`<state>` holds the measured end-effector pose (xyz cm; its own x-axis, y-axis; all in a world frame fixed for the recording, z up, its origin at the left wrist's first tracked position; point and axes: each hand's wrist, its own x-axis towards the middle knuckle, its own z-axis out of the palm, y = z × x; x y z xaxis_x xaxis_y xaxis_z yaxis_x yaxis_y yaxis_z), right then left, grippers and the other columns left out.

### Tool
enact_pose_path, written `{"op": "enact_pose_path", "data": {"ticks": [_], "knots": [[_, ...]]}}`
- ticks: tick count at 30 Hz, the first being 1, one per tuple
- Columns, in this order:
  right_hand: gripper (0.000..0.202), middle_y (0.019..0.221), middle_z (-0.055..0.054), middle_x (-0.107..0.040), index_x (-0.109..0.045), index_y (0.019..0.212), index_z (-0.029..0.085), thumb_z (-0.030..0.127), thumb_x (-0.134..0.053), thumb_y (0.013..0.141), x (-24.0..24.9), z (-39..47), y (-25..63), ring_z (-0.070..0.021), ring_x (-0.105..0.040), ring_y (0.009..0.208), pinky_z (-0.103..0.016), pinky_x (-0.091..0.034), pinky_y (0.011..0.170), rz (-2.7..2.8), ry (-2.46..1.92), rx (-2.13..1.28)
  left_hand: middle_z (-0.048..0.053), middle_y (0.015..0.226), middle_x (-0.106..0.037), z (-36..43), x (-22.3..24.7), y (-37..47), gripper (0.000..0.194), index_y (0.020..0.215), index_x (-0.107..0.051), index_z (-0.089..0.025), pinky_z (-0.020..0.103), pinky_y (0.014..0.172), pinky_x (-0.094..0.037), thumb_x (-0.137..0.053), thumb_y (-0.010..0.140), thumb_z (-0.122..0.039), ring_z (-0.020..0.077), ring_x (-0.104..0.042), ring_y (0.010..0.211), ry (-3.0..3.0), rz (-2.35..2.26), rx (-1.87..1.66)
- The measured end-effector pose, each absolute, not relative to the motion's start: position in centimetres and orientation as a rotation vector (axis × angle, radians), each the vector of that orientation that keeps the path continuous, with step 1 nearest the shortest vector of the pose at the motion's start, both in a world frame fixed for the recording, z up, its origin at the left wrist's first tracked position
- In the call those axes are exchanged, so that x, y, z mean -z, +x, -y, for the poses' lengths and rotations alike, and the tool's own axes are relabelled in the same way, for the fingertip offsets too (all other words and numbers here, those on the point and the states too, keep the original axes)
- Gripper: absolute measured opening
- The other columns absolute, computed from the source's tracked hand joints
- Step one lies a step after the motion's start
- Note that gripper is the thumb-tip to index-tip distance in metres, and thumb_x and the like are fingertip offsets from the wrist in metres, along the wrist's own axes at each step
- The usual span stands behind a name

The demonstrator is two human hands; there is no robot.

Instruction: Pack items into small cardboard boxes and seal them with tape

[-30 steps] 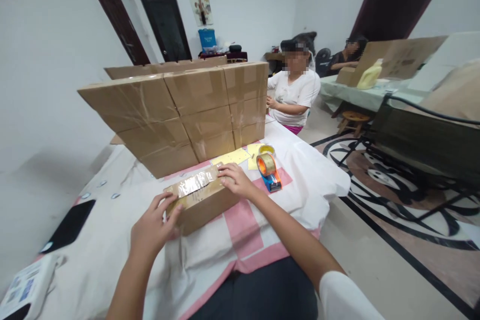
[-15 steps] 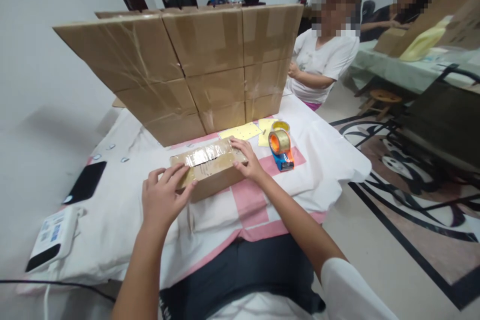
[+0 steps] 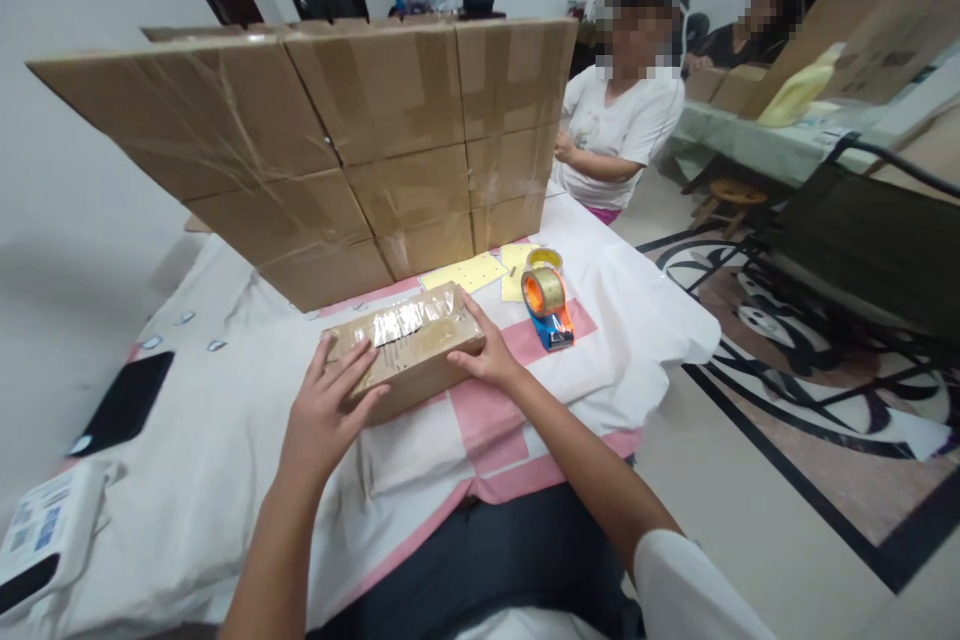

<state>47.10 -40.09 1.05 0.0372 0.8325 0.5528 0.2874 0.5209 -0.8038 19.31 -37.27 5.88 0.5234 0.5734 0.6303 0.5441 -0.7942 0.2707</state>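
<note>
A small cardboard box (image 3: 420, 365) lies on the cloth-covered table in front of me, shiny clear tape stuck along its top. My left hand (image 3: 330, 400) grips its left end, fingers spread over the top and thumb at the front edge. Around the right end my right hand (image 3: 484, 345) is closed, thumb on the front side and fingers at the far corner. To the right of the box stands a tape dispenser (image 3: 547, 305) in orange and blue, loaded with a tape roll. A yellow-cored tape roll (image 3: 545, 260) sits just behind it.
A stack of taped cardboard boxes (image 3: 397, 100) rises behind the small box. A black phone-like slab (image 3: 131, 403) and a white labelled device (image 3: 56, 525) lie at the left. One person (image 3: 619, 110) sits beyond the table; another is farther right. A dark folding chair (image 3: 862, 230) stands at right.
My view has shifted, so the scene sits further left. The right hand has turned and slid down the box's end, its thumb now on the front side. Both hands stay on the box.
</note>
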Motion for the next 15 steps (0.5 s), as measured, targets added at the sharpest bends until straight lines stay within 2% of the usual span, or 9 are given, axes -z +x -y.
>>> {"op": "enact_pose_path", "data": {"ticks": [3,5,8,10,12,14,15], "knots": [[0.093,0.165,-0.009,-0.031,-0.023,0.160,0.029,0.051,-0.072,0.085,-2.2,41.2,48.0,-0.0289,-0.029,0.153,-0.048,-0.028,0.124,1.584,-1.088,-0.428,0.008,0.134,-0.068,36.8,-5.6,19.8,0.045,0.135,-0.062,-0.026,0.060,0.117,-0.040,-0.067,0.091,-0.036,0.0334,-0.035,0.150,2.707,-0.953,-1.162],[0.085,0.161,-0.011,-0.038,-0.030,0.157,0.028,0.045,-0.072,0.085,-3.1,42.0,49.6,-0.0293,-0.033,0.151,-0.050,-0.028,0.124,1.540,-1.159,-0.195,0.008,0.135,-0.067,36.4,-5.3,19.9,0.043,0.133,-0.064,-0.026,0.061,0.117,-0.040,-0.066,0.091,-0.037,0.0337,-0.035,0.150,2.691,-0.932,-1.159],[0.072,0.152,-0.016,-0.046,-0.040,0.147,0.022,0.038,-0.070,0.083,-3.8,43.1,53.9,-0.0311,-0.037,0.146,-0.054,-0.027,0.122,1.100,-1.379,0.097,0.008,0.139,-0.065,35.8,-4.9,19.9,0.039,0.128,-0.067,-0.025,0.062,0.119,-0.036,-0.065,0.091,-0.040,0.0337,-0.034,0.150,2.655,-0.909,-1.146],[0.064,0.139,-0.018,-0.055,-0.048,0.136,0.018,0.039,-0.069,0.079,-3.7,43.5,57.3,-0.0335,-0.048,0.136,-0.056,-0.038,0.114,0.832,-1.527,-0.047,0.008,0.140,-0.064,35.5,-4.7,19.9,0.038,0.126,-0.068,-0.025,0.062,0.120,-0.034,-0.065,0.091,-0.042,0.0332,-0.033,0.150,2.634,-0.903,-1.137],[0.048,0.111,-0.015,-0.068,-0.059,0.112,0.018,0.043,-0.070,0.073,-3.3,43.6,60.0,-0.0335,-0.063,0.112,-0.052,-0.053,0.097,0.796,-1.581,-0.321,0.007,0.140,-0.064,35.3,-4.6,19.8,0.039,0.126,-0.068,-0.026,0.061,0.121,-0.033,-0.064,0.091,-0.044,0.0327,-0.032,0.151,2.615,-0.914,-1.117],[0.036,0.084,-0.008,-0.070,-0.060,0.089,0.020,0.044,-0.073,0.067,-2.7,43.6,61.5,-0.0287,-0.069,0.085,-0.044,-0.058,0.078,0.883,-1.547,-0.493,0.007,0.141,-0.064,35.1,-4.6,19.9,0.040,0.125,-0.068,-0.026,0.060,0.120,-0.035,-0.063,0.091,-0.047,0.0329,-0.032,0.151,2.601,-0.936,-1.089],[0.035,0.078,-0.005,-0.069,-0.058,0.084,0.020,0.043,-0.075,0.065,-2.5,43.6,61.7,-0.0262,-0.069,0.077,-0.041,-0.058,0.073,0.919,-1.520,-0.524,0.007,0.140,-0.064,35.0,-4.7,19.9,0.042,0.125,-0.069,-0.025,0.060,0.120,-0.036,-0.062,0.091,-0.049,0.0333,-0.032,0.151,2.597,-0.952,-1.071]]}}
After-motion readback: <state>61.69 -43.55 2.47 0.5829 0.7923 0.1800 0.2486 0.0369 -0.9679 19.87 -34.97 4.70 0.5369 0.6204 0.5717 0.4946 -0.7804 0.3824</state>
